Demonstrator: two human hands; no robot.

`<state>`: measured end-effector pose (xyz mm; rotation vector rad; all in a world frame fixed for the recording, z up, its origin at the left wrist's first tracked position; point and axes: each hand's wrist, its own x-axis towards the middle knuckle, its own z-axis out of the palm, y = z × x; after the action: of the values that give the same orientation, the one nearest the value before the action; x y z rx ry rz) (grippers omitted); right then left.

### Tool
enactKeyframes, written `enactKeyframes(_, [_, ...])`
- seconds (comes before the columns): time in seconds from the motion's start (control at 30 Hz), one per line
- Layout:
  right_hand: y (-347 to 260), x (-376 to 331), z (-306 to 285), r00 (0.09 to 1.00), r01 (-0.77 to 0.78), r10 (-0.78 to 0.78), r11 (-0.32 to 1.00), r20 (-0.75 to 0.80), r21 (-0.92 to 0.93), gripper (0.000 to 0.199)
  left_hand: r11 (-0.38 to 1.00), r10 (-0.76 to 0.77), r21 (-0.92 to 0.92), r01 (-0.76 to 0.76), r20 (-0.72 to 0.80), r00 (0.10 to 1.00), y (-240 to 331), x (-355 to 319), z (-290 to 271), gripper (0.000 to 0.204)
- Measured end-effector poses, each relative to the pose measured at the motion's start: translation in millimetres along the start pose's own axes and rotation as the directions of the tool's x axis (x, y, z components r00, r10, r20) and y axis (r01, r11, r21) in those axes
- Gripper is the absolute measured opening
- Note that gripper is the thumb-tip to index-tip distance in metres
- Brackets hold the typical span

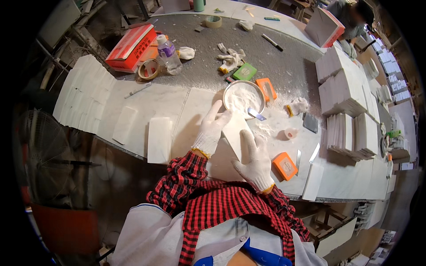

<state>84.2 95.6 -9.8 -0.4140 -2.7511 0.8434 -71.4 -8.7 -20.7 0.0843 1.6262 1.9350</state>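
Observation:
My left hand (211,128), in a white knit glove with a yellow cuff, grips the left far edge of a white rectangular tile (234,137). The tile lies at a slant, its far end close to the rim of a round metal bowl (263,107) of white powder (242,96). My right hand (255,160), gloved alike, lies along the tile's right side with its fingers stretched out and thumb apart. A small blue-grey scraper blade (257,114) rests on the bowl's near right rim. What the fingers do beneath the tile is hidden.
White tiles stand in a row at left (84,95) and in stacks at right (341,84). Around the bowl lie orange boxes (285,166), a green box (245,71) and spare gloves (231,60). A bottle (169,55) stands far left. Another person (350,17) is far right.

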Motion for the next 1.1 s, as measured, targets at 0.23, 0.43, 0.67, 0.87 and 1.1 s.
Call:
enactKeyframes(0.23, [11, 38, -1, 0.811, -0.469, 0.203, -0.337, 0.549, 0.817, 0.056, 0.937, -0.008, -0.348, -0.013, -0.058, 0.998, -5, -11, -18, 0.055])
enactKeyframes(0.43, [35, 73, 10, 0.778, -0.472, 0.057, -0.605, 0.625, 0.642, 0.063, 0.939, -0.135, -0.333, 0.086, -0.127, 0.983, -28, -36, -26, 0.046])
enactKeyframes(0.67, [5, 56, -15, 0.760, -0.499, 0.262, -0.351, 0.595, 0.792, 0.057, 0.954, -0.170, -0.249, 0.165, 0.003, 0.985, -35, -49, -24, 0.054])
enactKeyframes(0.87, [-5, 14, 12, 0.981, -0.192, 0.175, 0.867, 0.078, 0.461, 0.087, 0.942, -0.069, -0.308, 0.136, 0.221, 0.973, -17, -46, -9, 0.061])
enactKeyframes(1.1, [3, 13, -4, 0.989, -0.136, 0.104, 0.905, 0.101, 0.403, 0.088, 0.958, -0.022, -0.288, 0.017, -0.012, 1.000, -41, -15, -15, 0.038])
